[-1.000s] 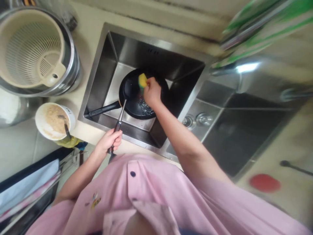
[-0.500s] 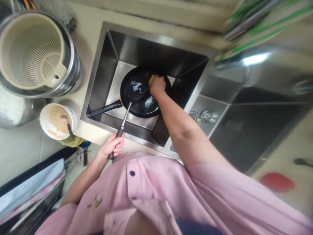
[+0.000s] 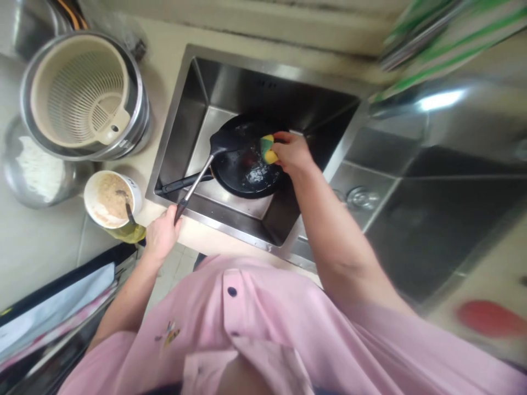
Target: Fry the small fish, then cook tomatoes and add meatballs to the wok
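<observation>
A black frying pan [image 3: 242,184] lies in the steel sink [image 3: 197,142], its handle pointing to the left wall. My left hand [image 3: 162,235] grips the dark handle of a spatula [image 3: 198,178] with a metal shaft. The spatula's black head is over the left part of the pan. Above the pan's right side, my right hand [image 3: 293,153] pinches a yellow and green sponge [image 3: 268,149], which is bent between the fingers. Wet, shiny patches show on the pan's bottom. Whether the sponge touches the pan I cannot tell.
Left of the sink stand a beige strainer [image 3: 53,104] inside a metal pot and a white bowl [image 3: 93,206] with pale brown contents and a utensil. A second basin [image 3: 444,219] adjoins on the right, with glass-like items between. A red round object [image 3: 489,318] is at lower right.
My left hand has moved left, and the spatula's head has shifted to the pan's upper left. My right hand has moved right and slightly down with the sponge, which shows more fully now.
</observation>
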The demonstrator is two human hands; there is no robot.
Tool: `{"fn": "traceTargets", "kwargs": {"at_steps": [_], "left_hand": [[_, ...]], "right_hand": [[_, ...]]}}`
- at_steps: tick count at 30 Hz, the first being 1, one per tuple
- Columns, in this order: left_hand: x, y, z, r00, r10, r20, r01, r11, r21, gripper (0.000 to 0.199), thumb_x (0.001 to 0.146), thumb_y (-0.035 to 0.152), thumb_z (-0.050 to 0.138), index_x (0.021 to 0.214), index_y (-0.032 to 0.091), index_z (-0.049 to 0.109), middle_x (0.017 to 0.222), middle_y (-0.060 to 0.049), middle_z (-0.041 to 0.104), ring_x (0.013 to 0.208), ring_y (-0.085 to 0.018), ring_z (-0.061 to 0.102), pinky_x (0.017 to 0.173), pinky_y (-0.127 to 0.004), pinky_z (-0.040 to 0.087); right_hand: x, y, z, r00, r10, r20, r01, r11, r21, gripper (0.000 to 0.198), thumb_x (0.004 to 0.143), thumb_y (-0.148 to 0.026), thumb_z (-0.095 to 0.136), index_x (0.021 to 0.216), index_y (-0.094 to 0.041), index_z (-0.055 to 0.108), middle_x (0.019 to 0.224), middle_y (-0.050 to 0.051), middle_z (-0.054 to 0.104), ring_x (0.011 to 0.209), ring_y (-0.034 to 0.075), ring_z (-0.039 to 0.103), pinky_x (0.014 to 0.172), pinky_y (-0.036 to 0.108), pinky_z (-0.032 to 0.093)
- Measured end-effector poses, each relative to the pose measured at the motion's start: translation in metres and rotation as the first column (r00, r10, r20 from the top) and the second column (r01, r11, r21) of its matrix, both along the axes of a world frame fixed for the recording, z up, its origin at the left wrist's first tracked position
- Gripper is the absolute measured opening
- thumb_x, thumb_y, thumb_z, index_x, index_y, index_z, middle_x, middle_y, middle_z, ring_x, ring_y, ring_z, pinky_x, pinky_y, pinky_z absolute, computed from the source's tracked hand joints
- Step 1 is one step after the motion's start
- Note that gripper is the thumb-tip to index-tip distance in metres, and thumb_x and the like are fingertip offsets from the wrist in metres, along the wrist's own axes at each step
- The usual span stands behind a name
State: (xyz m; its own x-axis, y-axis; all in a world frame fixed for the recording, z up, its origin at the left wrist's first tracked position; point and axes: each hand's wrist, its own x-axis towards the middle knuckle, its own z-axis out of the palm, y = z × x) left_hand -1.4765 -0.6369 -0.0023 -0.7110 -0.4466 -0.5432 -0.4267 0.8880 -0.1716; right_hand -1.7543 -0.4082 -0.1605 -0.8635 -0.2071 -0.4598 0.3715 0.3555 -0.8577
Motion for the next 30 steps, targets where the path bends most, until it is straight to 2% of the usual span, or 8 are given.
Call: {"fn": "traceTargets", "kwargs": {"at_steps": [3,7,10,16,21,23,26,30], "left_hand": [[0.000,0.004,0.000,0.999,-0.040,0.014,0.040,0.999,-0.022,0.039,0.097,0.039,0.048,0.131,0.021,0.055,0.109,-0.012,0.073,0.087,-0.028,0.073,0.071,-0.033,0.050],[0.004,0.007,-0.002,0.997,-0.063,-0.035,0.064,0.998,0.005,0.040,0.097,0.039,0.049,0.134,0.024,0.055,0.117,-0.011,0.073,0.092,-0.027,0.072,0.069,-0.031,0.049],[0.010,0.006,0.001,0.997,-0.049,-0.056,0.048,0.999,-0.018,0.040,0.098,0.039,0.049,0.134,0.023,0.055,0.117,-0.011,0.073,0.094,-0.027,0.071,0.069,-0.030,0.048],[0.017,0.003,0.008,0.996,-0.059,-0.071,0.059,0.998,-0.009,0.039,0.098,0.038,0.047,0.134,0.025,0.057,0.121,-0.010,0.072,0.094,-0.026,0.071,0.068,-0.029,0.047],[0.014,0.002,0.008,0.991,-0.083,-0.109,0.085,0.996,0.008,0.041,0.098,0.040,0.047,0.136,0.027,0.058,0.121,-0.008,0.072,0.095,-0.026,0.070,0.069,-0.030,0.048],[0.016,0.002,0.006,0.991,-0.078,-0.107,0.081,0.997,0.018,0.041,0.098,0.039,0.048,0.137,0.028,0.057,0.124,-0.008,0.071,0.097,-0.025,0.070,0.070,-0.029,0.048],[0.020,0.002,0.002,0.996,-0.049,-0.071,0.053,0.997,0.054,0.040,0.098,0.038,0.048,0.135,0.028,0.057,0.126,-0.009,0.070,0.100,-0.025,0.070,0.073,-0.029,0.049],[0.020,0.003,-0.001,0.998,0.032,-0.053,-0.029,0.998,0.063,0.036,0.098,0.040,0.046,0.128,0.023,0.059,0.117,-0.012,0.073,0.098,-0.029,0.071,0.075,-0.032,0.050]], "right_hand": [[0.032,-0.012,0.037,0.958,0.148,-0.247,-0.126,0.987,0.104,0.046,0.091,-0.030,0.053,0.135,-0.017,0.060,0.092,0.006,0.061,0.086,0.021,0.062,0.081,0.039,0.055],[0.064,-0.038,0.068,0.774,0.482,-0.410,-0.377,0.872,0.313,0.046,0.092,-0.022,0.044,0.134,-0.022,0.063,0.128,0.013,0.051,0.109,0.023,0.058,0.095,0.036,0.050],[0.053,-0.049,0.064,0.713,0.583,-0.390,-0.431,0.803,0.412,0.045,0.096,-0.025,0.042,0.136,-0.018,0.060,0.133,0.016,0.046,0.107,0.024,0.057,0.095,0.037,0.049],[0.020,-0.059,0.052,0.748,0.590,-0.304,-0.384,0.758,0.527,0.041,0.095,-0.018,0.033,0.122,-0.012,0.064,0.116,0.015,0.052,0.102,0.026,0.055,0.096,0.041,0.045],[0.026,-0.072,0.059,0.536,0.685,-0.494,-0.477,0.728,0.492,0.037,0.097,-0.022,0.034,0.115,-0.015,0.066,0.126,0.014,0.052,0.110,0.028,0.051,0.102,0.043,0.039],[0.012,-0.070,0.046,0.567,0.690,-0.450,-0.467,0.719,0.514,0.036,0.098,-0.021,0.034,0.117,-0.014,0.065,0.125,0.014,0.054,0.110,0.027,0.052,0.102,0.042,0.039],[-0.017,-0.054,0.012,0.714,0.654,-0.252,-0.435,0.696,0.571,0.038,0.099,-0.017,0.033,0.123,-0.013,0.063,0.121,0.014,0.057,0.108,0.026,0.055,0.100,0.039,0.043],[-0.022,-0.024,-0.031,0.817,0.576,0.024,-0.415,0.558,0.719,0.042,0.103,-0.022,0.032,0.130,-0.006,0.060,0.128,0.021,0.056,0.115,0.028,0.055,0.101,0.042,0.044]]}}
